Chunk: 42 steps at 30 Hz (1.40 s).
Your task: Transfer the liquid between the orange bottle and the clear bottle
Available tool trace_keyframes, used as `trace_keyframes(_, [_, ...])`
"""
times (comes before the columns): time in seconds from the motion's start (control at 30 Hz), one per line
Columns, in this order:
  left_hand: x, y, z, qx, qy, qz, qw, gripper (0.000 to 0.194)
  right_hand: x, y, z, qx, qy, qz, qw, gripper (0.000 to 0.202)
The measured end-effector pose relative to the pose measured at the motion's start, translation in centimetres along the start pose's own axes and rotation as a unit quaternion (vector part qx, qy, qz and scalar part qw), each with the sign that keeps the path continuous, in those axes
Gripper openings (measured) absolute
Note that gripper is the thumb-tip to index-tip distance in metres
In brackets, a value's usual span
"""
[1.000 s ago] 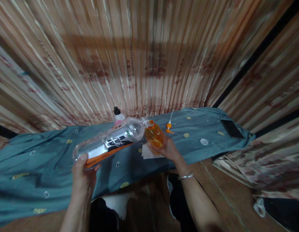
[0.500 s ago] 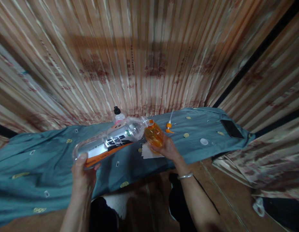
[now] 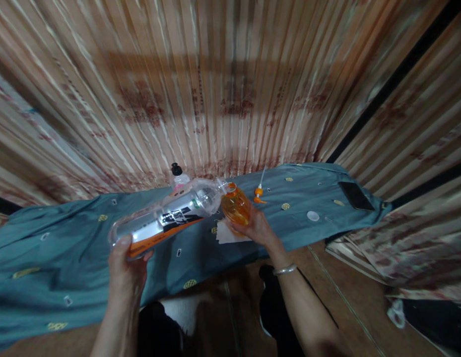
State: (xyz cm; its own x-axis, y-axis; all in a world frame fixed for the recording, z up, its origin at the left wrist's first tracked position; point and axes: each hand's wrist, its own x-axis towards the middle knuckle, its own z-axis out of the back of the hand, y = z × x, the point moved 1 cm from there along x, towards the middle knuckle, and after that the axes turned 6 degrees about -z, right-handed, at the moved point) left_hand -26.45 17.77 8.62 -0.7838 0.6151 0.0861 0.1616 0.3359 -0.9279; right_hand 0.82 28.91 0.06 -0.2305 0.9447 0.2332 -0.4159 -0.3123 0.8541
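Left hand: the left hand [image 3: 126,267] is closed around the lower end of a large clear bottle [image 3: 170,220], thumb laid along its near side;
Clear bottle: held tilted above the desk [image 3: 79,253], its base toward the left hand and its uncapped neck pointing right and slightly away from the person; it wears a silver label with black lettering and an orange band;
Right hand: the right hand [image 3: 257,227] is wrapped around the lower part of an amber bottle [image 3: 233,204]; a silver bangle [image 3: 285,269] circles the wrist;
Amber bottle: see-through orange, open at the top and leaning toward the clear bottle; the two mouths meet or nearly so, though contact and any flow between them cannot be told;
Paper: a white sheet [image 3: 229,235] lies on the desk beneath the right hand; whether the amber bottle rests on it cannot be told;
Pump head: an orange pump [image 3: 258,192] with a pale tube lies just beyond the right hand, to the right of the amber bottle;
Black-capped bottle: a smaller bottle [image 3: 180,179], pink lower down, stands behind the clear bottle, which partly hides it;
Right end of desk: a round whitish disc [image 3: 312,216] lies near a dark flat rectangular object [image 3: 356,196];
Backdrop: a striped, pleated curtain [image 3: 215,99] hangs behind the desk
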Motion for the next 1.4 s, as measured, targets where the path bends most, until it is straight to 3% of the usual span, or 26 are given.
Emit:
trace_keyframes(0.23, [0.01,-0.02,-0.06,-0.009,0.001,-0.01,1.0,0.041,-0.16,0.34,0.1,0.007,0.002,0.007,1.0,0.077])
trace_keyframes(0.6, [0.23,0.03,0.34,-0.008,-0.002,-0.019,1.0,0.034,-0.1,0.26,0.0,0.003,0.007,0.013,1.0,0.077])
trace_keyframes(1.03, [0.19,-0.15,0.31,-0.003,0.005,-0.018,1.0,0.045,-0.05,0.42,0.0,-0.003,0.007,-0.001,1.0,0.079])
trace_keyframes(1.4, [0.16,-0.17,0.07,-0.016,0.004,-0.013,1.0,0.034,0.26,0.39,0.23,-0.012,0.022,-0.018,1.0,0.078])
